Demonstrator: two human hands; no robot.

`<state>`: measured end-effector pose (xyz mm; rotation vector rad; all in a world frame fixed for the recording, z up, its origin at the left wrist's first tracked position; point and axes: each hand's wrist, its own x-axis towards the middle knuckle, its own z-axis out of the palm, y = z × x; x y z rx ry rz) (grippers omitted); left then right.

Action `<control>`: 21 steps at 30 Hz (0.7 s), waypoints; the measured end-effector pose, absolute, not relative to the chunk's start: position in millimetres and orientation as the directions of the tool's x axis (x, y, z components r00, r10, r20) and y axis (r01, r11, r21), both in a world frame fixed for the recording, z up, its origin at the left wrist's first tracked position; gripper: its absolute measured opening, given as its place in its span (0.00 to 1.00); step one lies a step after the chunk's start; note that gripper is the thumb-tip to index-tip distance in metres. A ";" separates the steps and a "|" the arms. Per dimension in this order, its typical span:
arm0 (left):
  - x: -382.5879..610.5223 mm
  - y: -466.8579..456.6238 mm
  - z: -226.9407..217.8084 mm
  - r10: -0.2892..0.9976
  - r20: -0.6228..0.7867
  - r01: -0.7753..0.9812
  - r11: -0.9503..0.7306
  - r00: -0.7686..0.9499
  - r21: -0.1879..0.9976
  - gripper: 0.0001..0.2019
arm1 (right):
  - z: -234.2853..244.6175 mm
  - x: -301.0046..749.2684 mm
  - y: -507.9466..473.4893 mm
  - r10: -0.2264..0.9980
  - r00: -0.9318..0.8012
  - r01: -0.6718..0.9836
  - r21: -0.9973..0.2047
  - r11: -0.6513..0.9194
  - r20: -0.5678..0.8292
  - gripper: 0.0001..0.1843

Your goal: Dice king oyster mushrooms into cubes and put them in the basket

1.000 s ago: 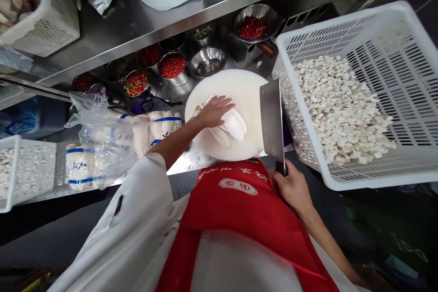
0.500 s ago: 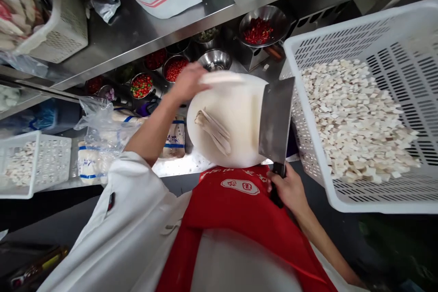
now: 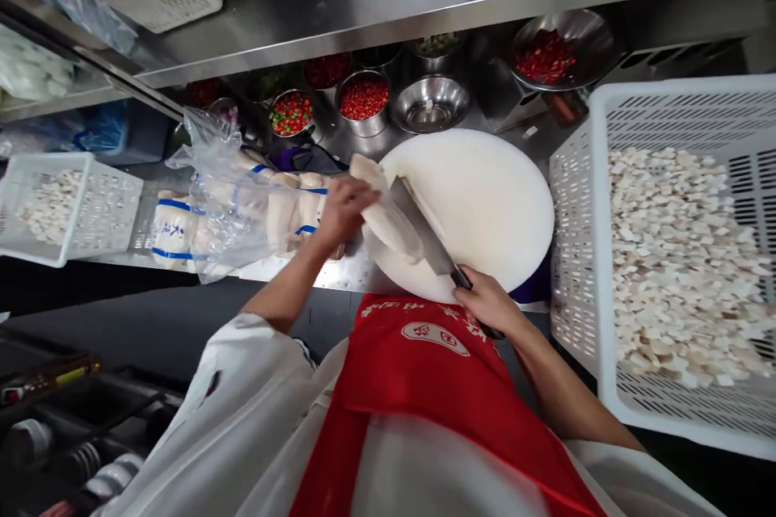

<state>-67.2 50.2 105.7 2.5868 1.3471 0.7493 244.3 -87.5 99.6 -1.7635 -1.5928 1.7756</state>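
Note:
My left hand (image 3: 340,208) is closed around a long white mushroom (image 3: 383,210) at the left edge of the round white cutting board (image 3: 485,202). My right hand (image 3: 485,303) grips the dark handle of a cleaver (image 3: 424,230). The blade lies slanted across the board's left side, its edge against the mushroom. A clear plastic bag (image 3: 224,194) holding more packaged white mushrooms lies just left of my left hand.
A large white basket (image 3: 612,121) with diced white pieces (image 3: 679,250) stands to the right. A smaller white basket (image 3: 115,210) sits far left. Steel bowls of chopped red chili (image 3: 362,97), mixed chili (image 3: 289,113) and an empty bowl (image 3: 429,101) line the back under a steel shelf (image 3: 339,8).
My left hand moved from the board's back edge to its left edge and holds a mushroom there. The cleaver swung from the board's right side over to the mushroom. The strips left the board.

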 end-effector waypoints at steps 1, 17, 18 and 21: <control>-56.0 38.8 86.8 0.793 0.310 0.718 -0.607 0.524 0.340 0.12 | 100.2 247.9 -86.6 0.759 -0.253 0.557 -0.732 -0.392 -0.600 0.12; -38.1 -14.3 -1.0 0.763 0.157 0.660 -0.627 0.627 0.413 0.30 | 100.8 227.6 -101.2 0.838 -0.193 0.741 -0.636 -0.217 -0.511 0.27; -37.0 -14.7 -1.6 0.761 0.152 0.657 -0.628 0.631 0.417 0.30 | 100.5 227.6 -100.8 0.839 -0.196 0.741 -0.637 -0.213 -0.508 0.27; -36.6 -14.6 0.5 0.753 0.148 0.644 -0.633 0.641 0.430 0.30 | 100.1 228.9 -98.4 0.836 -0.206 0.738 -0.642 -0.209 -0.509 0.27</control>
